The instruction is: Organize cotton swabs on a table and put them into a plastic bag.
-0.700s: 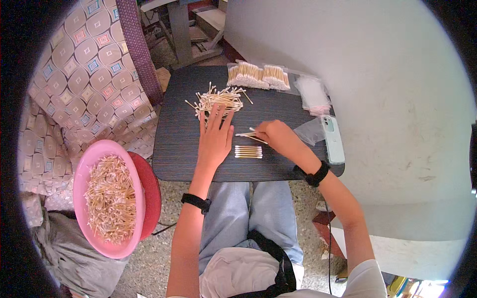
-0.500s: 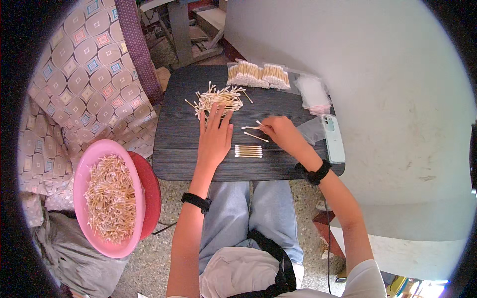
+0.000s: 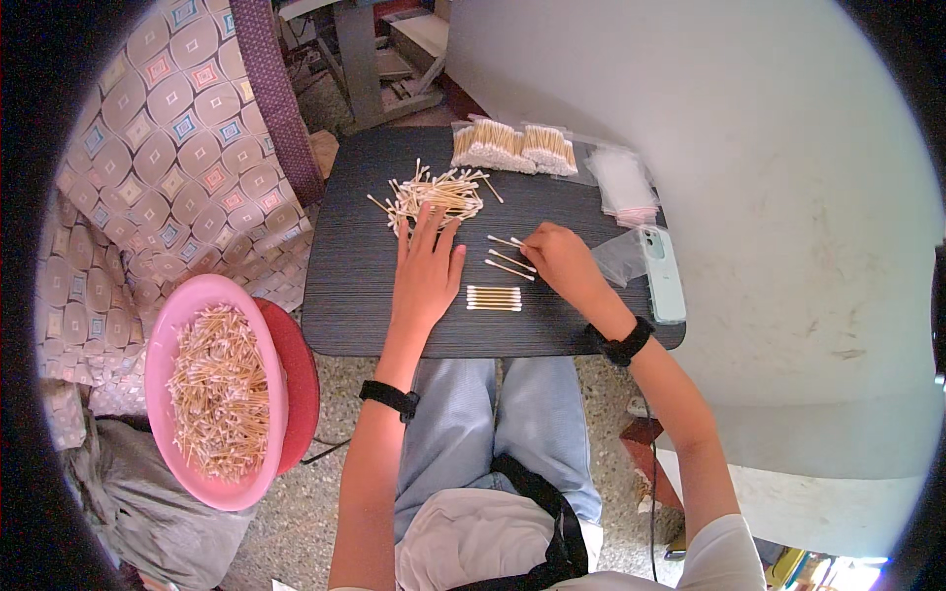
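Note:
My left hand lies flat with its fingers spread, the fingertips on the near edge of a loose pile of cotton swabs. To the right of it, my right hand pinches a cotton swab between thumb and fingers, its white tip pointing left. Just below that, another cotton swab slants on the black table beside the fingertips; whether they touch it I cannot tell. Nearer to me lies a neat row of several parallel swabs.
Clear bags packed with swabs sit at the table's far edge. Flat clear bags, a loose clear bag and a pale phone lie along the right side. A pink basin full of swabs stands on a red stool at left.
The swab in my right fingers has tilted and swung slightly, and the loose one below it has shifted up a little. My left hand stays almost still on the pile.

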### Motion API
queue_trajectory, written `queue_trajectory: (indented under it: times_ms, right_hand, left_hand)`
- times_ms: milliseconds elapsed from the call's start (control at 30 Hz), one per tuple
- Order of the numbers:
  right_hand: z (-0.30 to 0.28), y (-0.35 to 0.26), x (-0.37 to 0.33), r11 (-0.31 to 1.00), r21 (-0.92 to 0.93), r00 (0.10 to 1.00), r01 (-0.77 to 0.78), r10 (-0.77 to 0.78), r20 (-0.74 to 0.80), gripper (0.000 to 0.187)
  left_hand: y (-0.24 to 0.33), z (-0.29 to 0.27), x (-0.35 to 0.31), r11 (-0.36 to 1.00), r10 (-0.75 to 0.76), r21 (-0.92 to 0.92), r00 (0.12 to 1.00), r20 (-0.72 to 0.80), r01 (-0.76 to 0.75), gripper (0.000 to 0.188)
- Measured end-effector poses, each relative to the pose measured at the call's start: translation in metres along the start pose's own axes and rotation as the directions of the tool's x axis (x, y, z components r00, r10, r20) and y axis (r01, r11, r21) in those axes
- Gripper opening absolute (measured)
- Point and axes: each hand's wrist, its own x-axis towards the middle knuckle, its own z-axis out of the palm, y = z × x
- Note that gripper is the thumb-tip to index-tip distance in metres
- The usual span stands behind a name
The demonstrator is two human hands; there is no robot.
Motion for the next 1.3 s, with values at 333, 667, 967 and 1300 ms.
queue_trajectory:
  times_ms: [333,667,967,1300]
  right_hand:
    - [-0.001,-0.009,0.004,0.986,-0.154,0.998,-0.062,0.064,0.009,0.016]
    - [0.014,-0.02,-0.007,0.989,0.042,0.989,0.14,-0.142,0.04,0.039]
    - [0.012,-0.029,-0.017,0.971,0.225,0.996,0.079,-0.089,0.032,0.043]
    - [0.03,-0.031,-0.039,0.889,0.454,0.999,0.052,-0.04,-0.036,0.042]
  left_hand:
    - [0.0,-0.001,0.0,1.0,-0.017,-0.009,1.0,0.005,0.017,0.037]
    - [0.0,-0.001,0.001,0.997,-0.02,-0.079,1.0,-0.022,0.019,0.039]
    - [0.002,-0.012,0.0,0.985,0.04,-0.167,0.996,-0.076,-0.053,0.033]
    - [0.034,-0.005,-0.011,0.584,-0.137,-0.775,0.971,0.196,0.239,0.045]
